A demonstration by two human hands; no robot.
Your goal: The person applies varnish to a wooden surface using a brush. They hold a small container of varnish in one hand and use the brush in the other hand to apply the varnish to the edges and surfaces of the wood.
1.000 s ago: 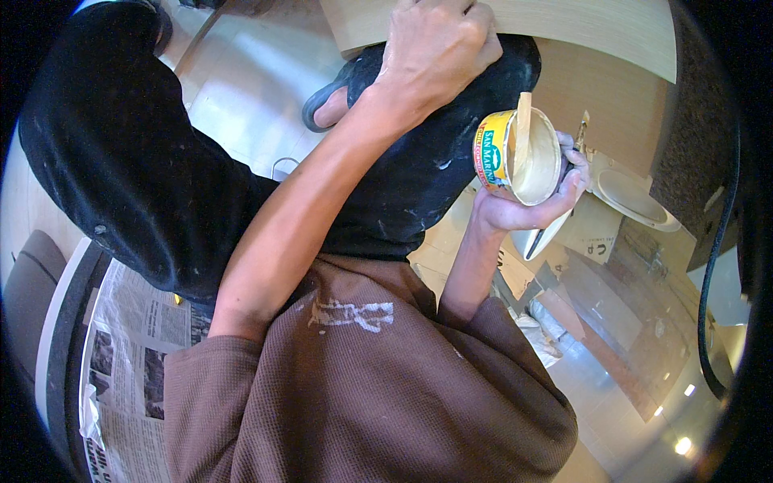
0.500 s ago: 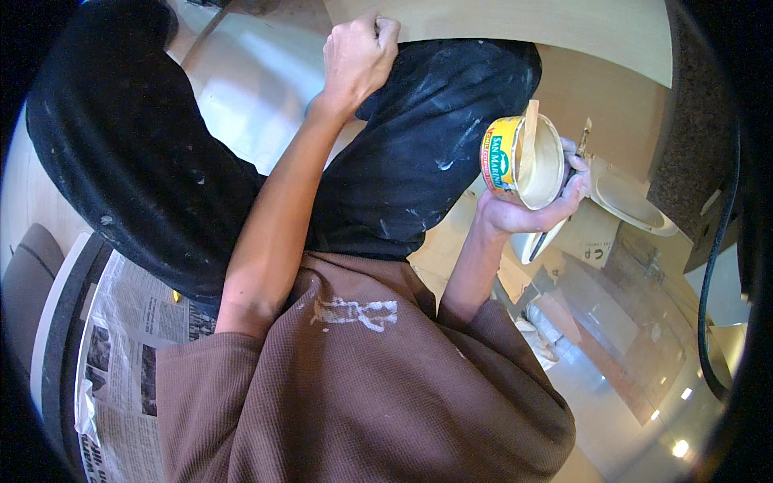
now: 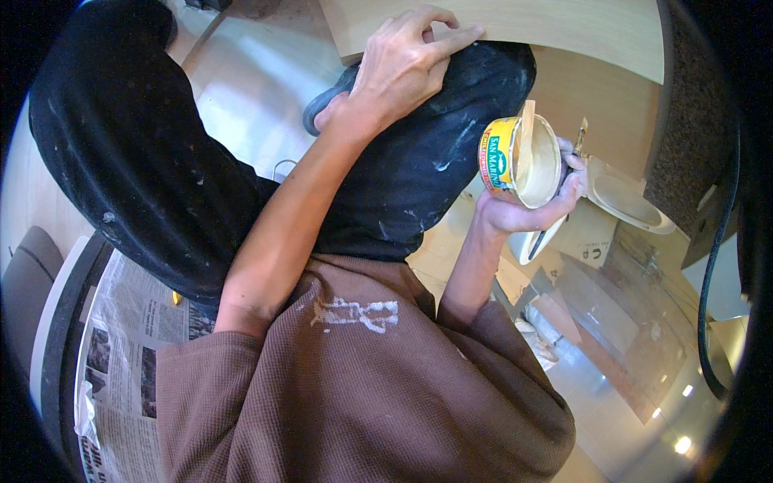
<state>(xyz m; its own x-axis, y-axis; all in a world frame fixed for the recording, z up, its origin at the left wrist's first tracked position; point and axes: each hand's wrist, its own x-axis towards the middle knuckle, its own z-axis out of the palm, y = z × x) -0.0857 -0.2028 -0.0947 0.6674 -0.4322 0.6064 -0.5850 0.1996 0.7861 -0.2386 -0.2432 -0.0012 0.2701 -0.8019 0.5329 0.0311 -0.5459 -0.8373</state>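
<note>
My right hand (image 3: 527, 211) is wrapped round a small yellow-labelled tin can (image 3: 501, 158), tilted with its open mouth facing right. White residue coats the can's inside, and a flat wooden stick (image 3: 526, 149) leans in it, its end above the rim. White smears mark the fingers. Just beyond them shows a thin brownish stick (image 3: 583, 137) with a pale tip; whether the hand holds it I cannot tell. My left hand (image 3: 407, 64) is over my knee at the edge of a pale wooden board (image 3: 499, 20), fingers apart, some bent, with nothing visible in them.
An oval white dish-like thing (image 3: 628, 201) lies beyond my right hand. A black cable (image 3: 719, 282) hangs at the right. Newspaper (image 3: 121, 346) covers a surface at the lower left. Cardboard and plastic sheeting (image 3: 600, 310) lie on the floor at right.
My left hand has moved up and right to the board's edge, and its fingers have opened from a closed fist. My right hand and the can have hardly moved.
</note>
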